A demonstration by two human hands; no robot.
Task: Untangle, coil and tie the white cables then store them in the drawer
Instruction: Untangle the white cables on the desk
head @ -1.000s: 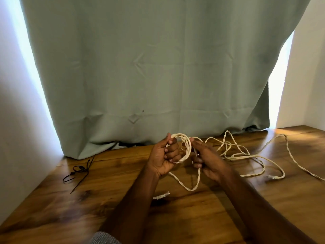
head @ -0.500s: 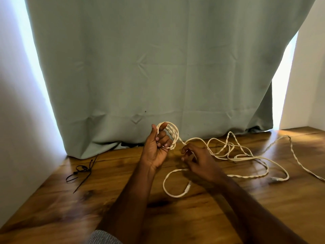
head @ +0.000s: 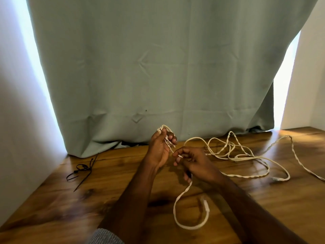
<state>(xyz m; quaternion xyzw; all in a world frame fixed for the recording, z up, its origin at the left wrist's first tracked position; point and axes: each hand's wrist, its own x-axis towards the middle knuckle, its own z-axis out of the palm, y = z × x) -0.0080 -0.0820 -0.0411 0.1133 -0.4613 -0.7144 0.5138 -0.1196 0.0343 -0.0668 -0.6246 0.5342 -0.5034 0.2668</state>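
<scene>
We see the left hand (head: 159,150) raised above the tabletop (head: 281,208), its fingers curled around a small coil (head: 166,138) of white cable that loops over the fingertips near the curtain (head: 149,67). Just beside it, the right hand (head: 195,164) has its fingers bent and pinches the strand of the same white cable (head: 237,155) where it leaves the coil. Below the right hand a loose loop of cable hangs down and curls on the wood, ending in a plug (head: 206,206) that points up toward the wrist. The rest of the cable lies in a twisted tangle on the tabletop to the right, with one length running off toward the right edge. A few black cable ties (head: 82,170) lie well apart on the left, near the wall (head: 17,120). A grey sleeve (head: 105,236) shows at the bottom edge
</scene>
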